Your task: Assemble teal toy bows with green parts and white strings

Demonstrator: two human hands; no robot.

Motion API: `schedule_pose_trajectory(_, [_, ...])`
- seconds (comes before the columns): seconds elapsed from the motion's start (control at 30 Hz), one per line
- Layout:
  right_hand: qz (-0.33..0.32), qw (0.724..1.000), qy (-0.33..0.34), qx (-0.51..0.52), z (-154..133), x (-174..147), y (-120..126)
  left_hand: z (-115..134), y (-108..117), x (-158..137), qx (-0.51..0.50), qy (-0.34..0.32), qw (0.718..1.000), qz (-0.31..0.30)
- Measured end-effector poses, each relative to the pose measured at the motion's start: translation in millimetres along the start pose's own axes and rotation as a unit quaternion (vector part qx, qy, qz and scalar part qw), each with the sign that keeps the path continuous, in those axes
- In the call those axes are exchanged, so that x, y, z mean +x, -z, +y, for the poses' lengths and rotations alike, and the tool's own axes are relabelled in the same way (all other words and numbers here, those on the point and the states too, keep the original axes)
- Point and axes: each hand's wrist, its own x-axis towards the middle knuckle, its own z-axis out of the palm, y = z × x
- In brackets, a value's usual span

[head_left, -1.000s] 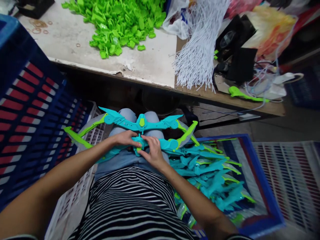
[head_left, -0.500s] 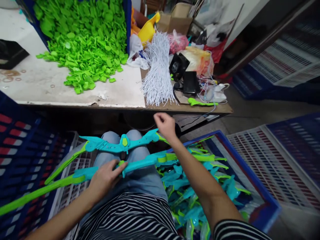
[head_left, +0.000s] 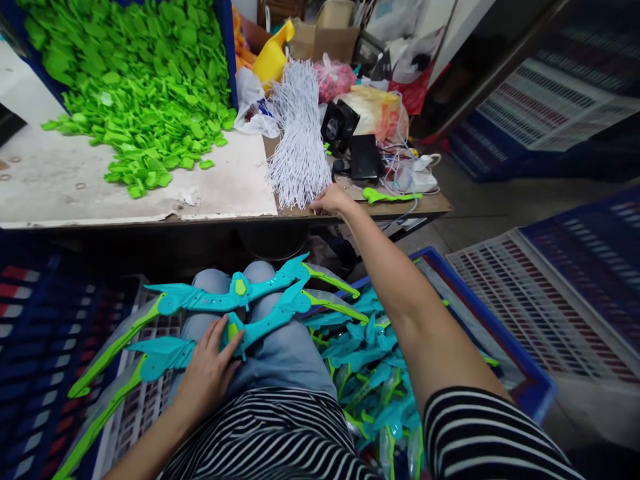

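Note:
Two turquoise toy bows with lime-green limbs lie across my thighs. My left hand [head_left: 213,363] is closed around the middle of the nearer toy bow [head_left: 273,317], its thumb beside the green centre piece. The farther toy bow [head_left: 215,301] rests just beyond it, nearly parallel, with no hand on it. My right hand [head_left: 333,199] reaches out to the table's front edge, fingers pinched at the lower right ends of a bundle of thin white strings [head_left: 300,140]. The fingertips are partly hidden, and how many strings they hold does not show.
Lime-green plastic pieces [head_left: 150,127] spill from a blue crate onto the table [head_left: 235,180]. A small black fan [head_left: 340,125], cables and a green part [head_left: 390,195] lie right of the strings. A blue crate [head_left: 500,333] of toy bows stands at my right; another crate [head_left: 45,347] stands left.
My right hand has moved from over my knees forward to the string ends on the table. The nearer toy bow has turned from edge-on to show its flat side, still in my left hand.

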Motion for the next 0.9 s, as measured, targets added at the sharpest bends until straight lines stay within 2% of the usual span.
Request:
schedule_pose_trajectory(0.1, [-0.049, 0.996, -0.068, 0.029, 18, -48, 13, 7, 15, 11, -0.032, -0.014, 0.999, 0.028])
schedule_pose_trajectory(0.17, [-0.076, 0.99, -0.099, 0.06, 36, -94, 18, 16, 23, 22, -0.06, -0.026, 0.997, 0.039])
schedule_pose_trajectory(0.27, [-0.093, 0.981, -0.142, 0.097, 71, -173, 19, 37, 24, 38, -0.119, -0.049, 0.991, 0.022])
schedule_pose_trajectory(0.37, [-0.05, 0.971, -0.186, 0.14, 106, -245, 7, 64, 7, 55, -0.202, -0.065, 0.977, -0.032])
schedule_pose_trajectory(0.43, [0.018, 0.965, -0.201, 0.169, 127, -277, -5, 83, -11, 67, -0.268, -0.057, 0.957, -0.092])
schedule_pose_trajectory(0.57, [0.179, 0.951, -0.177, 0.182, 153, -303, -32, 119, -48, 101, -0.379, 0.024, 0.894, -0.236])
schedule_pose_trajectory(0.67, [0.22, 0.953, -0.14, 0.153, 163, -303, -44, 139, -70, 125, -0.444, 0.137, 0.828, -0.315])
schedule_pose_trajectory(0.77, [0.223, 0.964, -0.102, 0.104, 167, -304, -50, 150, -87, 139, -0.484, 0.234, 0.775, -0.331])
schedule_pose_trajectory(0.9, [0.235, 0.968, -0.066, 0.051, 171, -310, -55, 158, -105, 143, -0.502, 0.284, 0.743, -0.338])
